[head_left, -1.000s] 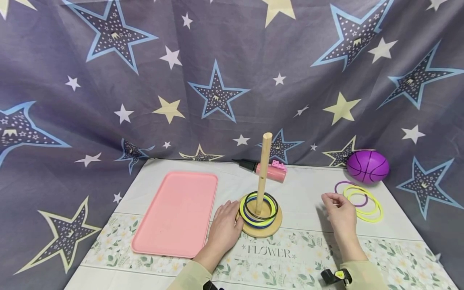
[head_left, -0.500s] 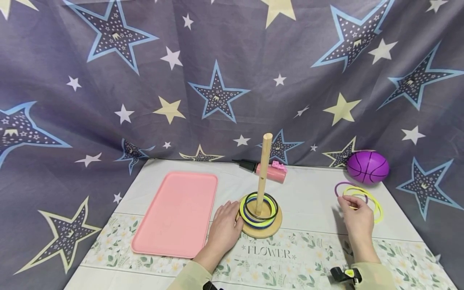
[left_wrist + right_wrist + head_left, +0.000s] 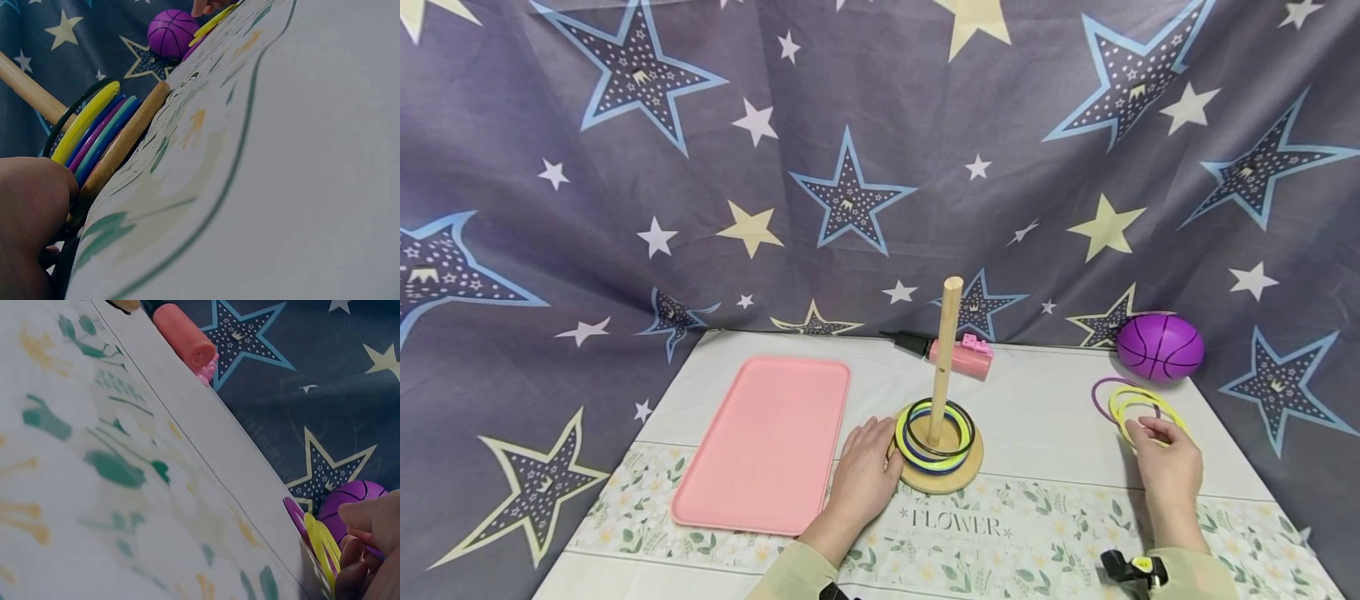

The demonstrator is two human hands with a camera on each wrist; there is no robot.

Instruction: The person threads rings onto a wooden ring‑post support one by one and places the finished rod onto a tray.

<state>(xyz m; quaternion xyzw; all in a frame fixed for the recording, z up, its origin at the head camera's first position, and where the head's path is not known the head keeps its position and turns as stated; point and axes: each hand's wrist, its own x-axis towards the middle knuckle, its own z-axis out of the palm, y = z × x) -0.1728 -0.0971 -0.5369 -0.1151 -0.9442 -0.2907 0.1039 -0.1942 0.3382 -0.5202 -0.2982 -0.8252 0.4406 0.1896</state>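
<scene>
Right hand (image 3: 1165, 462): fingers curled on the loose yellow rings (image 3: 1131, 404), which lie on the surface (image 3: 1037, 400) over a purple ring (image 3: 1099, 390), near the purple ball (image 3: 1159, 347). Left hand (image 3: 865, 475): relaxed, flat, touching the wooden base (image 3: 943, 477) of the peg (image 3: 946, 350), which carries stacked rings (image 3: 934, 433). Pink tray (image 3: 767, 442): just left.

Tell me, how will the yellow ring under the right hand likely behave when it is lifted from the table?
The yellow ring is a very thin hoop, so it is probably light and may flex a little. It lies flat among other loose rings, so the right hand might drag a neighbour along. Its smooth, narrow rim could slip from fingertips.
</scene>
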